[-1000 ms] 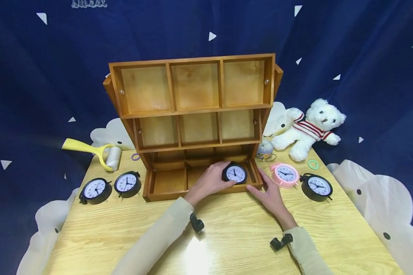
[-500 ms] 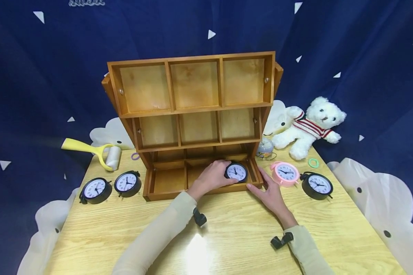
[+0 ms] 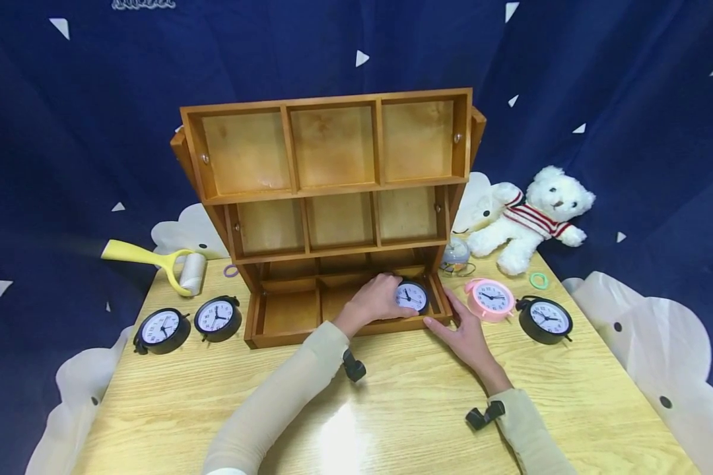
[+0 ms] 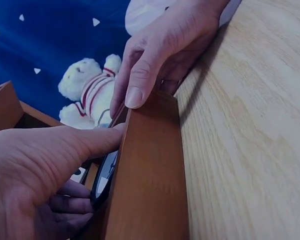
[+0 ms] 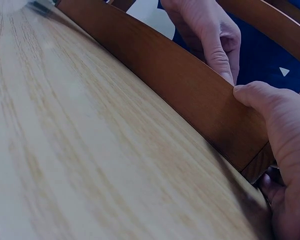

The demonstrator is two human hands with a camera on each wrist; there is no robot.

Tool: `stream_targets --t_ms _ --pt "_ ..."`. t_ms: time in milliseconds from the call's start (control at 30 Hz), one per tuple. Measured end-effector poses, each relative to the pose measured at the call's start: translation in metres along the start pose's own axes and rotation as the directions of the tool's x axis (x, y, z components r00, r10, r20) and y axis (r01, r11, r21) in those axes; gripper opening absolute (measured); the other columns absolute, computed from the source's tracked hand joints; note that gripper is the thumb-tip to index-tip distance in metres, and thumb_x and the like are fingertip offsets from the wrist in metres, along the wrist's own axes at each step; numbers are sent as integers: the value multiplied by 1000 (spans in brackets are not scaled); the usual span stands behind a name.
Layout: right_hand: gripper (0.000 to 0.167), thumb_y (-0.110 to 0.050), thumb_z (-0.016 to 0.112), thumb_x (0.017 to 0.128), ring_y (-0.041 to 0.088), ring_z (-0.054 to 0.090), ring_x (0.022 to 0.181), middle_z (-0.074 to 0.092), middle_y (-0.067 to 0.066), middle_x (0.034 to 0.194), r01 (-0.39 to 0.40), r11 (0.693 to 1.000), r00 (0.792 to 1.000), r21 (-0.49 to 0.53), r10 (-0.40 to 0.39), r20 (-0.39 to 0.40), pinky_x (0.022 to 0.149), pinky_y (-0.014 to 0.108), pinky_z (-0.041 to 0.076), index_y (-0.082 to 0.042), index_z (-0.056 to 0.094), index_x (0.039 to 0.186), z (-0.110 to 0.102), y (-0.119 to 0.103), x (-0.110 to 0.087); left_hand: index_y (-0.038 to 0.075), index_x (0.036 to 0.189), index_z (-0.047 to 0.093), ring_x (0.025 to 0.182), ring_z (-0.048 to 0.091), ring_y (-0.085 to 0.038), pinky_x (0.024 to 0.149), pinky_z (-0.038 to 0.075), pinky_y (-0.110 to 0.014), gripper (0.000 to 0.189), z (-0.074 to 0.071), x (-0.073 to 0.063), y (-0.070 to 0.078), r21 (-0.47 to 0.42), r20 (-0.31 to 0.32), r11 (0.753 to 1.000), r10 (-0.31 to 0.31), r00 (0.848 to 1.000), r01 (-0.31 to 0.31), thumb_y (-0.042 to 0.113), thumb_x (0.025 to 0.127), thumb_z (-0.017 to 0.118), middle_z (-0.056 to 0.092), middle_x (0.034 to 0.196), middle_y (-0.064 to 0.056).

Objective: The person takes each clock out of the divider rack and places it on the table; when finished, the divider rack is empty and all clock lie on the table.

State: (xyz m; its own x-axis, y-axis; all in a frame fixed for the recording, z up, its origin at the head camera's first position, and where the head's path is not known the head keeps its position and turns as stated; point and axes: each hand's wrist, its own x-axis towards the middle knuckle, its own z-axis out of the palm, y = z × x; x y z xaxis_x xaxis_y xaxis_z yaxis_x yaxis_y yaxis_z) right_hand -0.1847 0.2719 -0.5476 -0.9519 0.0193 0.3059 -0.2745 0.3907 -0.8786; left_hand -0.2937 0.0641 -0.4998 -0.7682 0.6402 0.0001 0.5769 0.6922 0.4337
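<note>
My left hand (image 3: 375, 301) holds a black alarm clock (image 3: 412, 296) by its left side, thumb along the front. The clock sits face up inside the lowest tier of a three-tier wooden storage box (image 3: 327, 338), at the right end. In the left wrist view the clock (image 4: 103, 181) is mostly hidden behind the front board (image 4: 149, 165). My right hand (image 3: 468, 336) grips the box's lower right front corner. The right wrist view shows that thumb on the board's top edge, with fingers round the end of the right hand (image 5: 292, 145).
Two black alarm clocks (image 3: 217, 318) lie left of the box. At right are a pink alarm clock (image 3: 490, 299), another black clock (image 3: 545, 320), a green ring (image 3: 538, 281) and a white teddy bear (image 3: 537, 214). A yellow-handled lint roller (image 3: 160, 260) lies at back left.
My left hand has shifted the black clock slightly to the right within the bottom tier. My right hand has stayed at the box corner.
</note>
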Motion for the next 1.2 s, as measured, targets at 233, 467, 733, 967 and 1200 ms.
stream_targets --t_ms 233,467,733,967,1200 --pt "79 -5 82 90 45 52 138 47 31 154 9 1000 1000 26 -9 -6 106 15 46 9 40 155 1 4 0 6 121 68 84 63 -10 73 55 -24 68 0 4 -6 -19 33 999 49 998 -49 59 82 84 70 102 -1" --pt "80 -5 81 91 46 52 137 49 32 152 10 998 1000 57 -10 0 106 20 49 9 37 156 2 4 -2 11 116 69 82 63 -9 70 54 -22 67 5 11 -19 -48 0 993 103 995 -103 62 75 85 69 96 4" --pt "79 -4 80 91 48 52 136 49 34 151 20 999 1000 46 -20 1 106 24 50 10 37 156 1 2 -1 15 113 70 80 63 -6 67 53 -19 69 8 12 -27 -54 -76 987 147 986 -151 65 68 86 68 93 8" --pt "79 -6 82 90 43 54 136 50 31 152 26 998 1000 50 -26 -9 107 22 50 8 39 155 1 1 1 11 122 69 86 66 -9 73 56 -21 79 -1 5 -26 -66 -218 975 192 957 -211 59 64 90 72 102 2" --pt "78 -7 82 90 42 55 135 50 30 152 28 999 1000 28 -28 -5 106 17 47 9 41 154 1 1 -1 7 127 67 96 69 -15 80 59 -24 83 -10 -6 -22 -65 -271 970 209 940 -234 57 65 90 73 112 -4"
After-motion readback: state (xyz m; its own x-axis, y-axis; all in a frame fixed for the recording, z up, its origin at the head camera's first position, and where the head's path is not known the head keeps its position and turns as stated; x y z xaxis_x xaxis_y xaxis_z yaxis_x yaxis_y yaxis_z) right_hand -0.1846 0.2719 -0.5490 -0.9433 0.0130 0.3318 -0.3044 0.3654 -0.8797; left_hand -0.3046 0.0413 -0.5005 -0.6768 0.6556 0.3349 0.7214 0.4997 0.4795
